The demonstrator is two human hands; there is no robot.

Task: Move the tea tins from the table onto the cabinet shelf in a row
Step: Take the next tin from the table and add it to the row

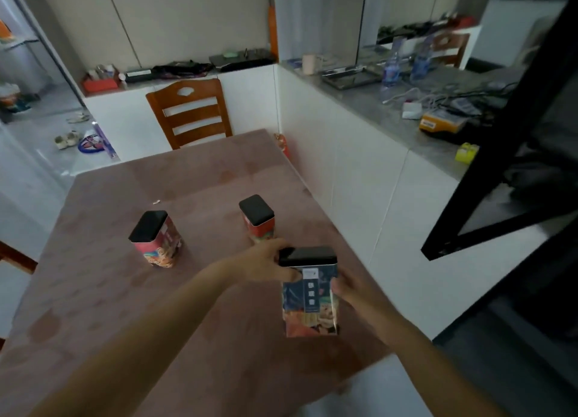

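**Blue tin gripped in both hands, two red tins waiting**

While the head camera gives the only view, it shows enough. Both hands are closed on the blue tea tin [309,294]: the left hand [266,265] wraps its upper left side near the black lid, thumb across the front, and the right hand [345,288] presses the right side. The tin is upright near the right edge of the table [125,291]; whether its base rests on the cloth or is just clear of it, I cannot tell.

The likeliest slip, I judge, is at the lid: fingers on the lid rather than the body could pull it loose and drop the tin. Smooth metal sides may also slide in a light grip.

Two red tins remain, one at left [156,238] and one behind [257,218], just beyond the left hand, so a careless swing could knock it over.

To the right, a dark-framed door [488,197] juts toward the table; it looks like the main obstacle. Beyond the low white cabinet, a cluttered counter [391,110] holds bottles and cables. No shelf is clearly visible.
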